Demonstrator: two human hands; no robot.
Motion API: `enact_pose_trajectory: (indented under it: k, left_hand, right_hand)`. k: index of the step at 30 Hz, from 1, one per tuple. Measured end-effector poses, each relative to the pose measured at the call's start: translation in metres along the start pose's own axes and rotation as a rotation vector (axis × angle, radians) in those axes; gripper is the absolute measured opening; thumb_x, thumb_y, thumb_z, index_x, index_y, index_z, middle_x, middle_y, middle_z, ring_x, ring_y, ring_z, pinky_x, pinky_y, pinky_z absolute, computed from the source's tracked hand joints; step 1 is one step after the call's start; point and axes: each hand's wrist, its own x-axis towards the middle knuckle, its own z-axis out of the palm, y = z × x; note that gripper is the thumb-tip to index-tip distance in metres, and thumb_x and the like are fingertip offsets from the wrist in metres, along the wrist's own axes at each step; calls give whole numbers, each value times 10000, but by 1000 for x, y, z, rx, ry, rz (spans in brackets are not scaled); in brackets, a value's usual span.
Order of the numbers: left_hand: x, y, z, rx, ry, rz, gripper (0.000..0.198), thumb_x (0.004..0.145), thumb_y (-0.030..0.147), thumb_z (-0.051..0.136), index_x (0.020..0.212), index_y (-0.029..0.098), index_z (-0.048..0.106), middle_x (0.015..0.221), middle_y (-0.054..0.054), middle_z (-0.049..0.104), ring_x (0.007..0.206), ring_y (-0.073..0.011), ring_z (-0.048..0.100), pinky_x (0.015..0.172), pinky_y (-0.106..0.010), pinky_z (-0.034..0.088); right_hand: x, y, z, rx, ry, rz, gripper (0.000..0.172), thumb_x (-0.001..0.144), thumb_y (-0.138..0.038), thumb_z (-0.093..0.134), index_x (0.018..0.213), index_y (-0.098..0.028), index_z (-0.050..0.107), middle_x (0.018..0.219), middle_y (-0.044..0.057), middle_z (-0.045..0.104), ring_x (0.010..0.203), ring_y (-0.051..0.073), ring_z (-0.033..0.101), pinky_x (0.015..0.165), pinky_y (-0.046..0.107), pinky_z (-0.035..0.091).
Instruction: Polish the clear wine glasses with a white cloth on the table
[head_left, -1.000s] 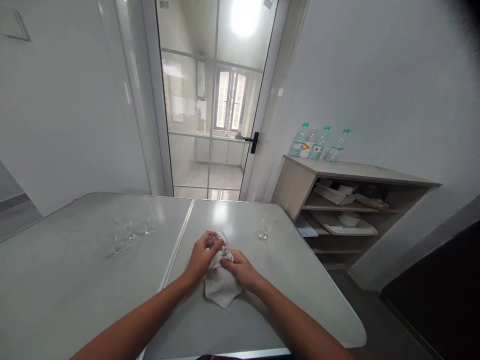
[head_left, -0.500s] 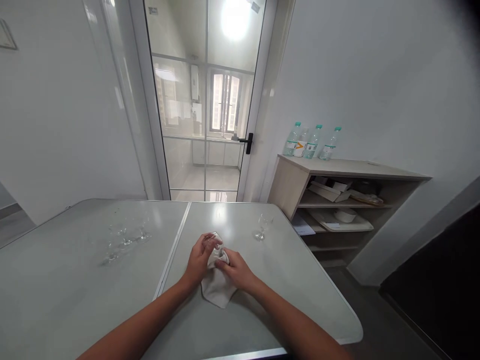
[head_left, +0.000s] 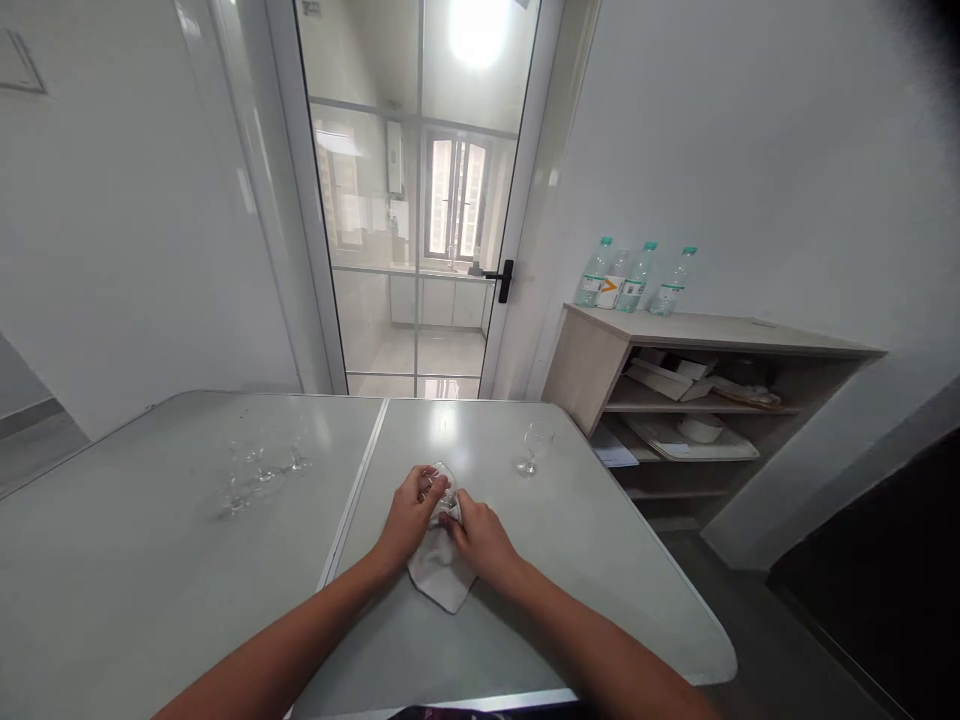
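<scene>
My left hand (head_left: 409, 518) is curled round a small clear glass (head_left: 448, 500), probably stemmed like the others, though fingers and cloth hide most of it. A white cloth (head_left: 442, 577) hangs beneath and is bunched against the glass. Pinched in my right hand (head_left: 484, 537) is the upper part of that cloth, pressed to the glass. Both hands are close together above the near middle of the grey-green table (head_left: 600, 570). To their right a clear stemmed glass (head_left: 529, 465) stands upright.
Several clear stemmed glasses (head_left: 262, 470) stand on the table's left part, past a pale seam (head_left: 352, 500). At right is a wooden shelf unit (head_left: 592, 355) with several plastic bottles (head_left: 634, 285) on top and a white bowl (head_left: 701, 429) inside. A glazed door (head_left: 416, 200) is beyond the table.
My left fingers have closed lower round the glass, and the right hand has shifted slightly against it with the cloth. The whole view has moved a little.
</scene>
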Motion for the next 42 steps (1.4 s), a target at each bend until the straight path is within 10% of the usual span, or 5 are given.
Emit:
enact_pose_trajectory:
  k: [7,14,29,37,42]
  left_hand:
    - [-1,2,-1,-59,-39,49,452,907,586,609,1115,186,590,1017,-91,758,947,-246,703,890,-371,503]
    - [-2,12,-1,-256,-120,92,438,971,578,505,1117,172,579,961,-89,755,837,-206,666,827,-344,500]
    - [0,4,-6,-74,-85,89,448,923,563,594,1181,199,561,1070,-97,760,952,-241,705,921,-389,512]
    - [3,4,-6,-335,-183,-5,482,946,609,526,1077,161,644,1007,-115,763,886,-233,695,857,-359,524]
    - [3,3,-3,-393,-173,-60,461,948,591,540,1075,166,665,995,-108,767,908,-233,702,863,-351,524]
  right_hand:
    - [2,1,-4,331,-101,-68,232,897,-424,668,899,-199,610,804,14,641,727,178,525,691,274,354]
    - [-2,2,-11,1139,-486,302,527,695,-599,840,870,-146,636,714,1,587,595,118,494,610,253,372]
    - [2,-1,-10,59,-36,-119,110,926,-329,608,922,-220,592,715,-1,615,621,163,487,622,265,293]
    - [2,-6,-18,1028,-414,231,471,740,-561,817,884,-140,660,771,22,629,664,144,531,668,273,397]
    - [3,-4,-21,1193,-492,341,516,659,-541,888,857,-119,666,738,20,629,626,124,535,652,262,398]
